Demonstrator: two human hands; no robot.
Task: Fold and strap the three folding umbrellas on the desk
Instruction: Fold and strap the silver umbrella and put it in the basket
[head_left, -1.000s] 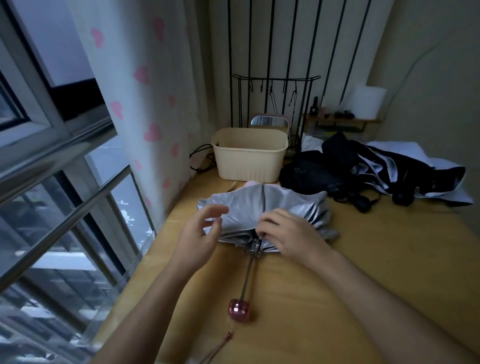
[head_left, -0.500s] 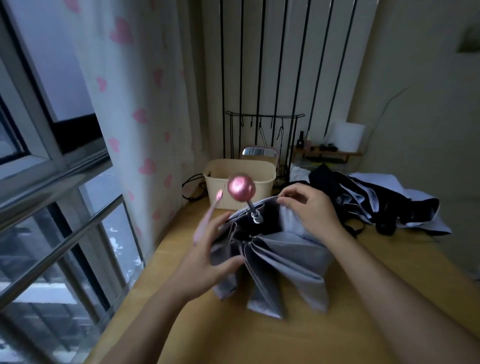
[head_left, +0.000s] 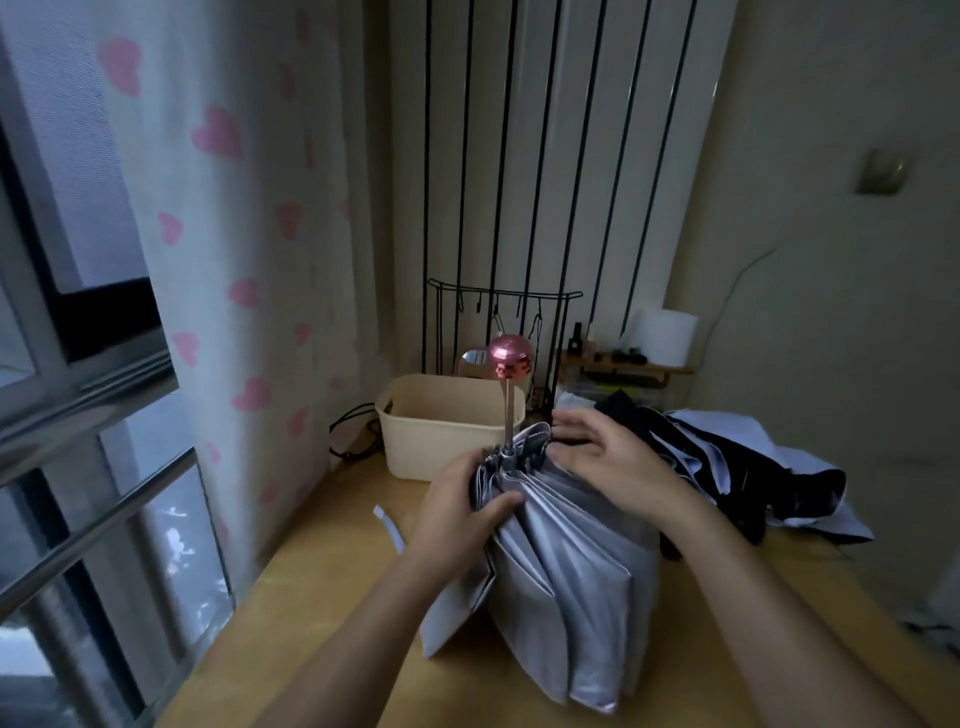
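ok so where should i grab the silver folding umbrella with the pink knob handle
Probably the gathered pleats just below the shaft, from the left: the silver folding umbrella stands handle-up, folds bunched narrowest there, where the left hand grips.

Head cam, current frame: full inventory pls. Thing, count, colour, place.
Silver umbrella: 1, silver-grey, upright on desk, canopy hanging in folds.
Handle: 1, pink, top of its shaft.
Loose strip: 1, white, left of the umbrella.
Dark umbrella heap: count unclear, black and white, desk right.
Bin: 1, beige, desk rear.
Desk: 1, yellow wood.
Curtain: 1, white with pink hearts, left.
Wire rack: 1, black, behind bin.
Left grip: 1, bare hand, holds gathered folds.
Right grip: 1, bare hand, fingers straight, by canopy top.
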